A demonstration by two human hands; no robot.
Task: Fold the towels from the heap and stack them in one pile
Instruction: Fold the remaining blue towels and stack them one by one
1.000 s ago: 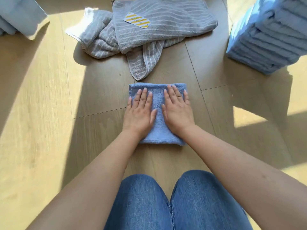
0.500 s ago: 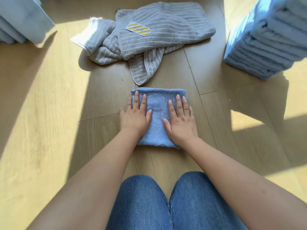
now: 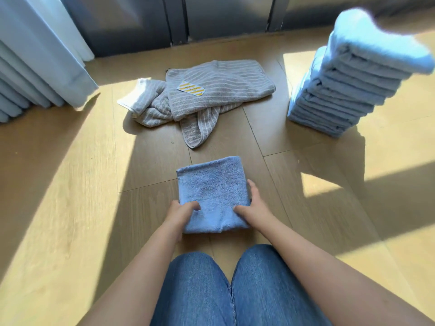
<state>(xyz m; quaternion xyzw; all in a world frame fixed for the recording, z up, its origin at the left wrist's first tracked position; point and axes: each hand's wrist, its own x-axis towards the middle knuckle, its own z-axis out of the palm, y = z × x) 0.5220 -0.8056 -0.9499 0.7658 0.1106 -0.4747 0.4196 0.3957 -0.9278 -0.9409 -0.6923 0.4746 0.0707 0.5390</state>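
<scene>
Far left: a pale curtain (image 3: 42,67) hangs down to the wood floor (image 3: 70,208). Next over is the heap of grey striped towels (image 3: 223,100), rumpled, with a yellow-striped tag (image 3: 190,88) on the top one. It sits well apart from the hands.

Centre, from my feed: the left hand (image 3: 181,210) pinches the near-left corner of the folded blue towel (image 3: 211,191), thumb on top. Its fingers are out of my sight, probably tucked under the edge. The towel lies square on the floor, just beyond the knees in blue jeans (image 3: 259,290). The right hand (image 3: 255,208) grips the towel's right edge, thumb over the near corner and fingers curled along the side.

Far right: the pile of folded blue towels (image 3: 341,90) stands tall and sunlit, leaning slightly. Its top towel is blurred.
</scene>
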